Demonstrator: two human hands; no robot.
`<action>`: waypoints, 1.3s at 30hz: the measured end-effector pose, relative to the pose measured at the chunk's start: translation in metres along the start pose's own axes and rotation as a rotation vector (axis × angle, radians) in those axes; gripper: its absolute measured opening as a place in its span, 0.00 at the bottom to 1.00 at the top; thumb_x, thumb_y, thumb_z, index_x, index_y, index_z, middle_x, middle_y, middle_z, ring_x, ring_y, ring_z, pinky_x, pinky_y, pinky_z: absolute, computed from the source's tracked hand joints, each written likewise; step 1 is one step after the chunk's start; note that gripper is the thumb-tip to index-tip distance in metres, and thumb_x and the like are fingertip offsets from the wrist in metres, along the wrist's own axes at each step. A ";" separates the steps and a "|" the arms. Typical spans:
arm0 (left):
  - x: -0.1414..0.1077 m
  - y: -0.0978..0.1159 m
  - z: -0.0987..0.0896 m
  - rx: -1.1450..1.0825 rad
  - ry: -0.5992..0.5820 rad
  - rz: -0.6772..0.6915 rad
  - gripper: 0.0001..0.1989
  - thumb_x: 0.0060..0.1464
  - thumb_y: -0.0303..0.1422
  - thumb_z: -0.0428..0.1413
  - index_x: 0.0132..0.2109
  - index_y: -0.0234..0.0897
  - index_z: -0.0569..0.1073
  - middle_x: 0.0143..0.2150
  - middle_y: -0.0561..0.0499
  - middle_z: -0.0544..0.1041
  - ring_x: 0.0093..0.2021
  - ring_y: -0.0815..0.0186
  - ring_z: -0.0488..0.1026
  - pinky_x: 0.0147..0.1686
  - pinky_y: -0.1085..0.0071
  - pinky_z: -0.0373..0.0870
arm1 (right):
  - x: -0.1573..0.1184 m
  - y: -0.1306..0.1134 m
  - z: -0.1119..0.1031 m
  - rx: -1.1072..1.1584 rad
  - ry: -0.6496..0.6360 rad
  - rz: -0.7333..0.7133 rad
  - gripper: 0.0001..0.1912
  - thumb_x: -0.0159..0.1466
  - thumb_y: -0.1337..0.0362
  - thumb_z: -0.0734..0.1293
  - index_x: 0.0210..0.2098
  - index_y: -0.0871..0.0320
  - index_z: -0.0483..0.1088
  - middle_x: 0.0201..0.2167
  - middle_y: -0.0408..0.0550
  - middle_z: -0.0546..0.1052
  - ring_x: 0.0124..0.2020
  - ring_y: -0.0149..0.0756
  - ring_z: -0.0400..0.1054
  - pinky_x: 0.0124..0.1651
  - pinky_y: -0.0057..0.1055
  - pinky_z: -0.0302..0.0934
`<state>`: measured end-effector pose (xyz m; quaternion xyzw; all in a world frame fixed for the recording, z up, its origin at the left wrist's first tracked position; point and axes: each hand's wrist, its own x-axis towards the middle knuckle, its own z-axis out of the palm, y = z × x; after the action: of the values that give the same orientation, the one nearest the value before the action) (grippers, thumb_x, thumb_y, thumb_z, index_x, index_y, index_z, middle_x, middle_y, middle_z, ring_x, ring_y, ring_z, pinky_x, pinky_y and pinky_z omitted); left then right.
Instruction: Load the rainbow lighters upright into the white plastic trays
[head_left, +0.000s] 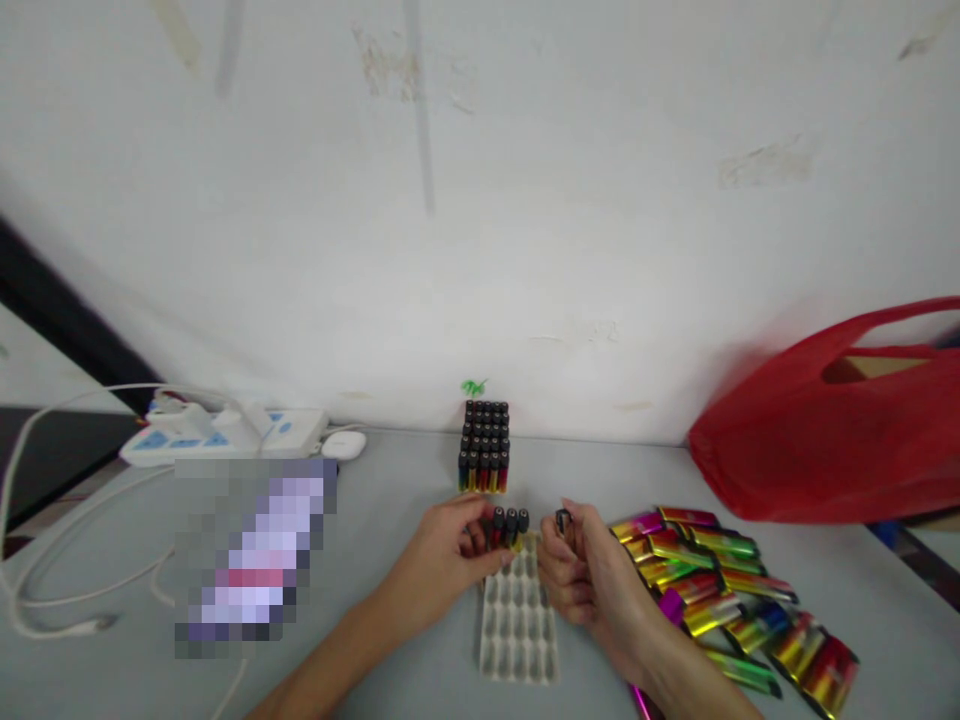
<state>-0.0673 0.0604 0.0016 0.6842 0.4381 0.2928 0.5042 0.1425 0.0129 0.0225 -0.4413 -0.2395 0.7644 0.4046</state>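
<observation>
A pale tray (pixel 517 625) with rows of hollow pockets lies on the table between my hands. Three black-topped lighters (pixel 511 522) with shiny coloured bodies stand upright at its far end. The curled fingers and thumb of my left hand (pixel 457 545) close around the leftmost of them. On the other side of the tray, my right hand (pixel 581 565) is closed around another lighter (pixel 562 519), and only its black end shows. Behind the tray, against the wall, a block of black-topped lighters (pixel 484 440) stands upright in tight rows.
Many shiny multicoloured lighters (pixel 701 575) lie heaped at the right, beside my right forearm. A red bag (pixel 832 430) sits behind them. To the left are a blurred-out phone (pixel 262 550), a white power strip (pixel 292 435), a white earphone case (pixel 344 445) and loose white cables (pixel 56 630).
</observation>
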 end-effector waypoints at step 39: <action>0.000 0.001 0.001 -0.012 0.003 0.010 0.14 0.56 0.40 0.70 0.36 0.36 0.77 0.34 0.54 0.73 0.30 0.67 0.70 0.28 0.74 0.65 | -0.013 -0.009 0.002 -0.068 0.020 -0.034 0.29 0.59 0.40 0.70 0.24 0.50 0.51 0.18 0.28 0.44 0.20 0.25 0.29 0.21 0.26 0.24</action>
<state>-0.0661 0.0602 0.0021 0.6830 0.4338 0.2988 0.5061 0.1480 0.0073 0.0367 -0.4582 -0.2688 0.7444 0.4046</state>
